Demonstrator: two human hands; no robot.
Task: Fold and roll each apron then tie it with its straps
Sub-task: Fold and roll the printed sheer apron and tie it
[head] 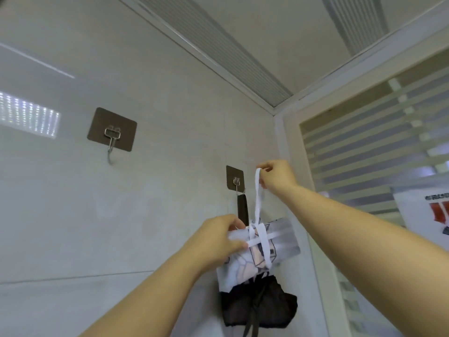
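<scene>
Left hand (216, 239), fingers (239, 244) gripping the rolled apron (274, 246), right hand (277, 176) pinching its strap (258, 207) — poster (418, 215) writing unreadable.

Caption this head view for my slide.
Left hand holds rolled apron; right hand pinches its strap loop near the hook.

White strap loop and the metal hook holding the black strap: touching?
Apart. Head view shows bare wall between the white fabric strap loop, pinched by the right hand, and the metal wall hook.

Office-like room: frosted striped glass partition (364, 147), adhesive wall hooks (112, 132), slatted ceiling (303, 32).
</scene>
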